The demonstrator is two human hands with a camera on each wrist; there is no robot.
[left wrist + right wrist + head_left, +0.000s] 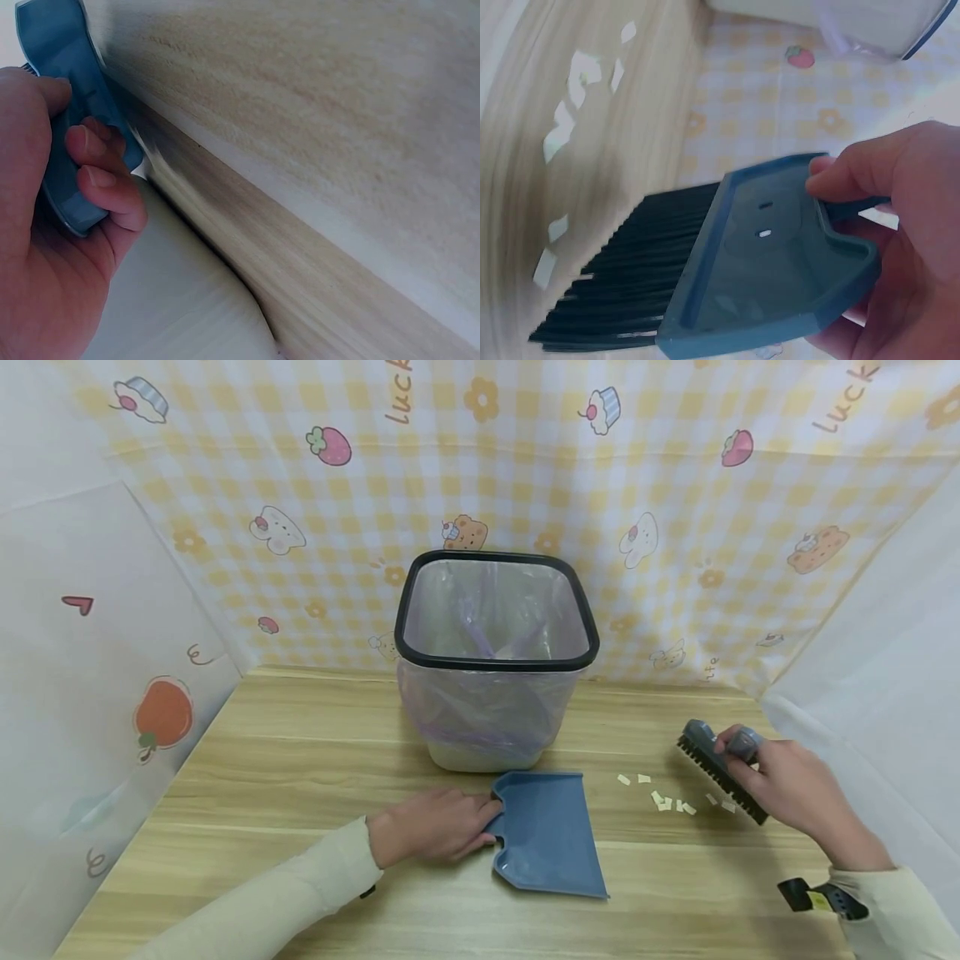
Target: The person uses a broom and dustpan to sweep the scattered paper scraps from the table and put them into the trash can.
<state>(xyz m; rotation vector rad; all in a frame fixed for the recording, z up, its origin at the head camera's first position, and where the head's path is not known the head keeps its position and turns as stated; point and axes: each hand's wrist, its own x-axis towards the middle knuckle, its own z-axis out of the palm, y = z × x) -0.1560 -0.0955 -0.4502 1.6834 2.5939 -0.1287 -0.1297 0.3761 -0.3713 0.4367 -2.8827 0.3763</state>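
A blue-grey dustpan (547, 835) lies on the table with its wide edge facing right. My left hand (438, 824) grips its short handle, and in the left wrist view the fingers curl round the blue handle (75, 199). At the right, my right hand (798, 789) holds a small hand brush (701, 745) by its handle, thumb along the top. Dark bristles (630, 277) point down toward the table in the right wrist view. Several small pale paper scraps (663, 802) are scattered between the dustpan and the brush, some right beside the bristles.
Behind the dustpan stands a bin (483, 760) with a black rim and a translucent purple liner. The wooden table (300, 735) meets a yellow checked cloth (337, 527) at the back. White cloth (97, 635) hangs at both sides.
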